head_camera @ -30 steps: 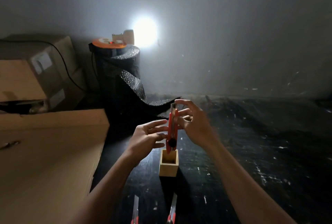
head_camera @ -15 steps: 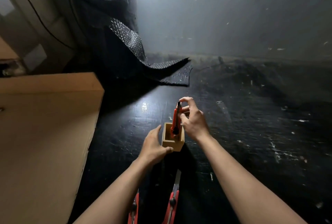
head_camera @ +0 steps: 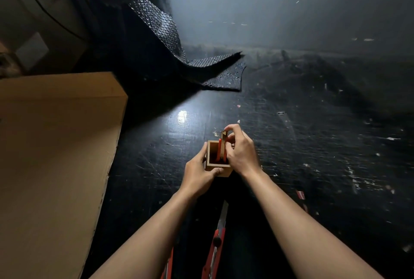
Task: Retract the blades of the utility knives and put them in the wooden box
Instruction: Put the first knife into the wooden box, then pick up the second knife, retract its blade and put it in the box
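Note:
A small wooden box (head_camera: 211,152) stands on the black table. My left hand (head_camera: 199,172) grips its near left side, thumb on the front wall. A red utility knife (head_camera: 220,147) stands upright inside the box, its top end sticking out, and my right hand (head_camera: 238,151) pinches that upper part. Two more red utility knives lie close to me: one (head_camera: 216,243) with its blade extended toward the box, the other (head_camera: 169,265) mostly hidden under my left forearm.
A large cardboard box (head_camera: 56,155) fills the left side. A roll of black bubble wrap (head_camera: 156,23) stands at the back, its loose end on the table. The dark scratched table (head_camera: 313,166) stretches to the right, with small scraps of debris.
The red knife has gone down from above the box to inside it. My left hand moved from beside the knife onto the box. The camera tilted down.

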A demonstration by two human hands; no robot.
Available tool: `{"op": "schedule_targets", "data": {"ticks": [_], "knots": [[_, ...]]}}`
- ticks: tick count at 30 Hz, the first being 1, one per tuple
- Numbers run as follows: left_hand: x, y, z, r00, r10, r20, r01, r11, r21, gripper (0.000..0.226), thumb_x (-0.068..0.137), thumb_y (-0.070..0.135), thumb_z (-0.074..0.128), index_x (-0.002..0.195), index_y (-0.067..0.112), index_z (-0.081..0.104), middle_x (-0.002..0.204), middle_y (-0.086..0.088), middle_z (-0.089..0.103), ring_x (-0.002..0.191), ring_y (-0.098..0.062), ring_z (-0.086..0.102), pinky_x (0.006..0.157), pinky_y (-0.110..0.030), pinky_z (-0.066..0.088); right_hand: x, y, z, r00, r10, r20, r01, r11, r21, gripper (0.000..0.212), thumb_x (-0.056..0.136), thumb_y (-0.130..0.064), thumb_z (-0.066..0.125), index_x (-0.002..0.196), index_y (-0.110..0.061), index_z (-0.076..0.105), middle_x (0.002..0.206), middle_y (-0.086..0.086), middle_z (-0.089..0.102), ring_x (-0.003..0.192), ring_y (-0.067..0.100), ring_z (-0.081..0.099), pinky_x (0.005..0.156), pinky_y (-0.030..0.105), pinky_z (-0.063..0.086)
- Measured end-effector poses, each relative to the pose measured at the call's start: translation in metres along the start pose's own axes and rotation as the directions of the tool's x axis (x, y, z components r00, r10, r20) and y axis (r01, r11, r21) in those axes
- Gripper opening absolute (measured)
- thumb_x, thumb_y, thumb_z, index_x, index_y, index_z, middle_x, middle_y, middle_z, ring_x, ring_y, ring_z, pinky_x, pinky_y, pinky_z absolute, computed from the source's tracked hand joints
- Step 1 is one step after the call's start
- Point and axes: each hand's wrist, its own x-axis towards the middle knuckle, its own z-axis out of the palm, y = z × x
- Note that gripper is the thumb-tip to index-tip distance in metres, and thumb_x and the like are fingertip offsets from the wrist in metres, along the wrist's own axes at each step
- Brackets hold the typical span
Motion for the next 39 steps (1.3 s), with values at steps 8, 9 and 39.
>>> {"op": "schedule_targets", "data": {"ticks": [8, 9, 39], "knots": [[-0.003, 0.004, -0.002, 1.0, 0.01, -0.019, -0.009, 0.999, 0.05, 0.085, 0.078, 0.01, 0.084, 0.152, 0.023, 0.047, 0.136, -0.001, 0.07, 0.126, -0.015, 0.065, 0.096, -0.015, 0.039, -0.001, -0.002, -0.014, 0.998, 0.055, -0.019, -0.056, 0.997, -0.052, 0.034, 0.087, 0.004, 0.06, 0.117, -0.013, 0.061, 0.1, 0.01, 0.068, 0.092, 0.028, 0.065, 0.076, 0.036, 0.054], [-0.005, 0.005, -0.003, 1.0, 0.007, -0.02, -0.006, 0.998, 0.06, 0.082, 0.079, 0.01, 0.084, 0.151, 0.021, 0.048, 0.135, -0.001, 0.07, 0.125, -0.016, 0.065, 0.094, -0.014, 0.038, -0.003, -0.004, -0.017, 0.998, 0.054, -0.021, -0.055, 0.997, -0.06, 0.037, 0.088, 0.004, 0.06, 0.121, -0.012, 0.061, 0.104, 0.011, 0.069, 0.094, 0.028, 0.065, 0.078, 0.035, 0.053], [-0.179, -0.066, 0.036, 0.945, -0.273, 0.179, 0.278, 0.961, -0.001, 0.038, 0.081, 0.001, 0.078, 0.115, 0.018, 0.076, 0.102, 0.004, 0.078, 0.096, -0.01, 0.075, 0.093, -0.034, 0.062, -0.253, 0.02, 0.025, 0.737, 0.563, 0.373, -0.658, 0.723, 0.209, 0.035, 0.086, 0.002, 0.066, 0.106, -0.026, 0.068, 0.081, 0.003, 0.077, 0.074, 0.011, 0.075, 0.062, 0.021, 0.059]]}}
